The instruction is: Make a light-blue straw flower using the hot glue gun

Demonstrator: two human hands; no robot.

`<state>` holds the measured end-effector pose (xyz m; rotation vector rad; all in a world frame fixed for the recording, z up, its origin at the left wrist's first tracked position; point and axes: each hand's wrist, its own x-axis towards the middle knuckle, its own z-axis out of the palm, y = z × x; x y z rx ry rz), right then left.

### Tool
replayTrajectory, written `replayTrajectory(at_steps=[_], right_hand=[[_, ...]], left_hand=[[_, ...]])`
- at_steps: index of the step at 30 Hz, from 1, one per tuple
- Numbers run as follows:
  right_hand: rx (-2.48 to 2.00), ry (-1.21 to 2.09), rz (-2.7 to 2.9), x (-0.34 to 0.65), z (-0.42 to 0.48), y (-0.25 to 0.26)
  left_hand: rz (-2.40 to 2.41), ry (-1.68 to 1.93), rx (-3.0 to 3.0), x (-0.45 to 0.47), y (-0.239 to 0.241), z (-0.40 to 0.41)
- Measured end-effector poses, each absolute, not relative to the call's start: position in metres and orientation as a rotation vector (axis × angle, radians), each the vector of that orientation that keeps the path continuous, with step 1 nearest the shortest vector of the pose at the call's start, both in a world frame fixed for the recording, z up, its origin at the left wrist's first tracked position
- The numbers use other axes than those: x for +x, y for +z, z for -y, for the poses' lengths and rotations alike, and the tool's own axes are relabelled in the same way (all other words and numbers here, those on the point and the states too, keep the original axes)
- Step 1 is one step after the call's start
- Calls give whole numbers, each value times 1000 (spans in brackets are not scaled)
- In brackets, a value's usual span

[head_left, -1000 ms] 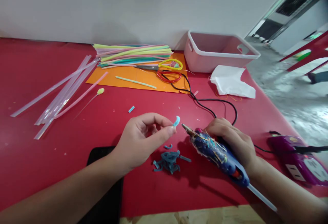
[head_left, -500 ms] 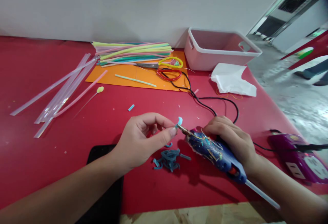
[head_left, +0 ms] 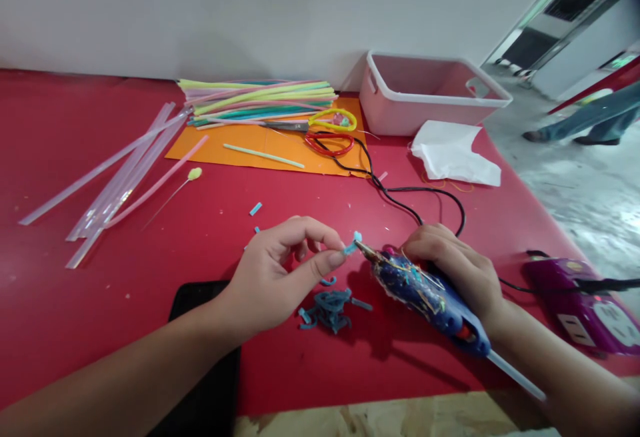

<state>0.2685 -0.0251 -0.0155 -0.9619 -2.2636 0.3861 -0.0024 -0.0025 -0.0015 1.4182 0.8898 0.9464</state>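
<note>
My left hand point(head_left: 293, 270) pinches a short light-blue pipe cleaner piece point(head_left: 352, 245) between thumb and forefinger. Wrapped around a blue hot glue gun point(head_left: 420, 290) is my right hand point(head_left: 453, 267); a clear glue stick point(head_left: 517, 376) sticks out of the gun's rear. The metal nozzle points left and meets the blue piece, or comes very close to it. Below the two hands lies a small pile of curled blue pipe cleaner pieces point(head_left: 331, 310). A short blue cut piece point(head_left: 256, 208) rests on the red table beyond my left hand.
Pipe cleaners point(head_left: 265, 100) and scissors point(head_left: 330, 132) lie on orange card point(head_left: 200, 149). Clear glue sticks point(head_left: 120, 177) are at left. A pink basket point(head_left: 425, 109), white cloth point(head_left: 450, 150), purple power strip point(head_left: 583, 304) and black cable point(head_left: 400, 200) occupy the right. A black phone-like slab point(head_left: 210, 370) lies under my left forearm.
The glue gun has shifted slightly right and down, and more of the blue piece shows past my left fingertips. In the background a person's legs have moved left.
</note>
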Motion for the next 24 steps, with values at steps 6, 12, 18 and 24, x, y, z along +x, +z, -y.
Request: replayTrajectory(at_steps=[6, 12, 18, 24], right_hand=[[-948, 400, 2254, 267, 24, -14], [-983, 384, 2223, 268, 26, -14], [-1091, 365, 2123, 268, 29, -15], [-988, 423, 2199, 270, 28, -14]], left_hand=[[-874, 963, 1454, -3, -2, 2], [-894, 961, 1442, -2, -1, 1], [-984, 984, 1357, 1, -1, -1], [-1002, 959, 1412, 1, -4, -2]])
